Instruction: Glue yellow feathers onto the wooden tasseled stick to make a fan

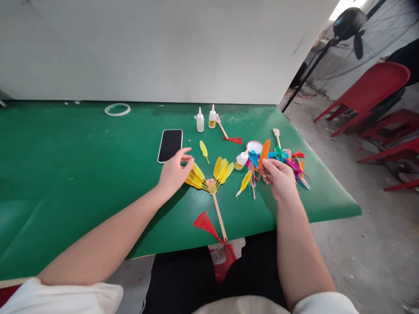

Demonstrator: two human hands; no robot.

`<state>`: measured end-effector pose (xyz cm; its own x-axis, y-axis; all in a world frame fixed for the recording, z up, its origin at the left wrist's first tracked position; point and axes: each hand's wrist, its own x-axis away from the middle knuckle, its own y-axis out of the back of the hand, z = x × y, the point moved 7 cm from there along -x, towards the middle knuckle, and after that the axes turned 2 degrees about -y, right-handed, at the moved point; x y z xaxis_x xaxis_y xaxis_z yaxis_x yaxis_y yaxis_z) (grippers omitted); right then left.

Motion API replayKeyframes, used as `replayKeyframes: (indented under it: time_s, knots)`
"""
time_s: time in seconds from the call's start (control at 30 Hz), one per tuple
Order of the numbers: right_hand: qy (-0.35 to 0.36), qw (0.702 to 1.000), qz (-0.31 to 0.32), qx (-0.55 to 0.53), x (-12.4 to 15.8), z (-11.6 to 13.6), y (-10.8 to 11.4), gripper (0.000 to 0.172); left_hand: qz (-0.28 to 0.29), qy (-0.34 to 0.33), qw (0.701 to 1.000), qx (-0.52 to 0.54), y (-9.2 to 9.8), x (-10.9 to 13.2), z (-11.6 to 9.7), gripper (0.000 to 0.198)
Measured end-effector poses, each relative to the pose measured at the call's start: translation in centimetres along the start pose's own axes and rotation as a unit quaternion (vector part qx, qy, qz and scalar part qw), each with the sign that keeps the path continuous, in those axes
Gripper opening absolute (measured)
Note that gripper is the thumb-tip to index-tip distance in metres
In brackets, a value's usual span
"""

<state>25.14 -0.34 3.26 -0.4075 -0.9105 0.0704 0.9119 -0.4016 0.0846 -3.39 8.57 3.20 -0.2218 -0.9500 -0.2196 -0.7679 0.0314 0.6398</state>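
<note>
An orange feather [265, 150] stands upright in my right hand [279, 175], its lower end pinched between the fingers above a pile of coloured feathers [294, 163]. My left hand [176, 169] holds nothing, fingers apart, just over the left yellow feathers of a fan [221, 170]. Yellow feathers spread to both sides from the fan's head, with a gap between the two groups. Its wooden stick [219, 216] points toward me and ends in a red tassel [205, 221]. One loose yellow feather [203, 149] lies beyond the fan, another [244, 182] right of it.
A phone [170, 145] lies behind my left hand. Two glue bottles [200, 121] [212, 117] stand farther back; a third bottle [241, 160] leans by a small round dish [255, 147]. A white ring [117, 109] lies at the back left of the green table [81, 174].
</note>
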Motion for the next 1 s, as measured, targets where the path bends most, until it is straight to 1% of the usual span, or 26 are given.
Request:
replayKeyframes:
  time_s: [0.07,0.1,0.13,0.17,0.23,0.27,0.3,0.37,0.43,0.5,0.67,0.73,0.8,0.87,0.93,1.0]
  knots:
    - [0.014,0.999,0.046,0.006,0.8,1.0,-1.6,0.028,-0.047,-0.059,0.995,-0.07,1.0,0.4,-1.6,0.038]
    - [0.017,0.997,0.076,0.019,1.2,1.4,-2.6,0.027,-0.06,-0.088,0.991,-0.081,1.4,0.7,-2.4,0.037]
    - [0.019,0.993,0.11,0.04,1.7,1.7,-3.8,0.026,-0.06,-0.108,0.99,-0.069,1.5,0.9,-3.1,0.036]
    - [0.022,0.987,0.145,0.065,2.1,1.9,-5.0,0.026,-0.042,-0.115,0.992,-0.037,1.4,1.1,-3.6,0.036]
    - [0.025,0.967,0.222,0.122,2.7,1.9,-7.8,0.026,0.015,-0.091,0.994,0.062,0.7,1.4,-4.1,0.04]
    - [0.031,0.957,0.25,0.144,2.9,1.8,-8.9,0.027,0.039,-0.074,0.991,0.104,0.3,1.5,-4.2,0.043]
    - [0.037,0.949,0.269,0.161,3.0,1.7,-10.0,0.027,0.052,-0.057,0.988,0.132,0.0,1.6,-4.2,0.046]
    - [0.051,0.941,0.284,0.177,2.8,1.4,-11.5,0.028,0.06,-0.03,0.986,0.154,-0.5,1.6,-4.1,0.05]
    - [0.055,0.938,0.289,0.182,2.6,1.0,-12.3,0.027,0.059,-0.009,0.986,0.157,-0.7,1.5,-3.8,0.052]
    - [0.059,0.939,0.281,0.189,2.2,0.6,-12.6,0.027,0.058,0.0,0.986,0.159,-0.9,1.0,-3.4,0.05]
    - [0.086,0.955,0.178,0.22,1.3,0.4,-10.8,0.031,0.044,-0.019,0.995,0.091,-0.9,-0.6,-2.2,0.05]
    - [0.099,0.952,0.162,0.241,1.5,0.3,-10.3,0.029,0.044,-0.025,0.996,0.067,-1.1,-1.2,-1.5,0.05]
    - [0.145,0.937,0.147,0.283,2.0,0.5,-10.2,0.025,0.05,-0.031,0.997,0.055,-1.3,-1.5,-0.8,0.05]
    - [0.216,0.911,0.127,0.328,2.8,0.9,-10.2,0.022,0.055,-0.034,0.997,0.046,-1.4,-1.6,-0.4,0.05]
    - [0.28,0.882,0.118,0.359,3.7,1.2,-10.5,0.025,0.061,-0.034,0.997,0.037,-1.4,-1.6,-0.3,0.05]
    - [0.318,0.861,0.122,0.378,4.4,1.3,-10.9,0.03,0.071,-0.034,0.996,0.027,-1.6,-1.6,-0.2,0.05]
